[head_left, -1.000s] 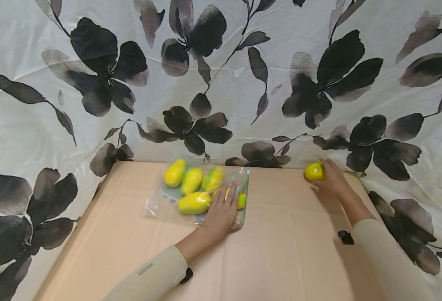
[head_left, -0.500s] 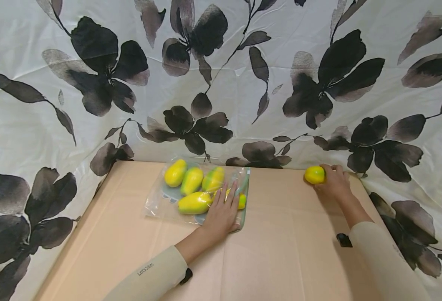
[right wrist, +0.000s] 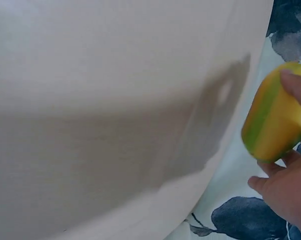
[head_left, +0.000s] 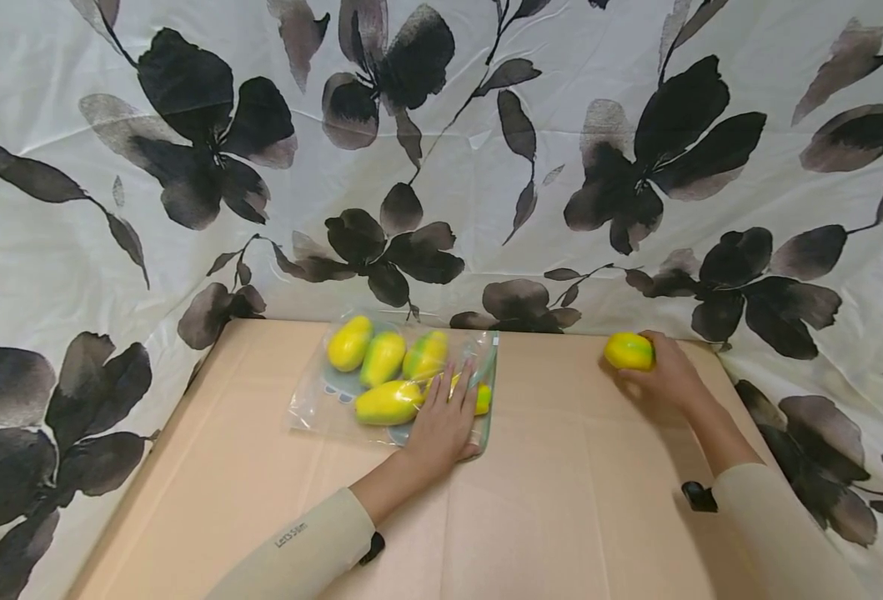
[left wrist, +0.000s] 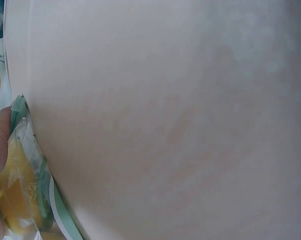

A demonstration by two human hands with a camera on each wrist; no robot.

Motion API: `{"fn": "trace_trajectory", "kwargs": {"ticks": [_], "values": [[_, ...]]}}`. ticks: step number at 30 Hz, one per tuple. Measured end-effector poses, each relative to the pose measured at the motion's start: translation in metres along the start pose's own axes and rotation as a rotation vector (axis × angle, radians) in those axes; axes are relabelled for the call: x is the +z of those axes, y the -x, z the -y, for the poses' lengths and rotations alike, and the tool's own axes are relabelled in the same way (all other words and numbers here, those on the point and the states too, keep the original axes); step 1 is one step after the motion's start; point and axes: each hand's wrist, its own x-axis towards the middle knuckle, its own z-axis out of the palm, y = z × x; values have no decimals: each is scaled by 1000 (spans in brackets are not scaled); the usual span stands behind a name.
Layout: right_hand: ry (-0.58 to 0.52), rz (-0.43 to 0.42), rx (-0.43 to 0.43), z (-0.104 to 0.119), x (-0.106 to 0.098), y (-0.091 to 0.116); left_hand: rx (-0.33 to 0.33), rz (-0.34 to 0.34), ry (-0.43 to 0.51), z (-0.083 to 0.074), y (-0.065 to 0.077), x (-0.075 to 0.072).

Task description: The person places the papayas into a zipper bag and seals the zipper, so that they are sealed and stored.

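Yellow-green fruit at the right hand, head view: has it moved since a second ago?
Yes, slightly: the yellow-green fruit in the right hand now sits a little lower in the picture against the far edge of the tan surface.

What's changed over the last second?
The right hand and the yellow-green fruit it grips have drawn back slightly, toward the camera wearer. Nothing was newly gripped or released. The left hand still rests on the clear bag; the bagged fruit hasn't moved.
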Motion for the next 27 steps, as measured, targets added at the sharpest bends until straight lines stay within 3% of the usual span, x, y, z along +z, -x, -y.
{"fn": "trace_trajectory", "kwargs": {"ticks": [14, 27], "values": [[-82, 95, -63, 30, 25, 26, -2, -6, 22, 1, -1, 1], [-83, 205, -111, 74, 48, 23, -15, 5, 39, 0, -5, 1]]}}
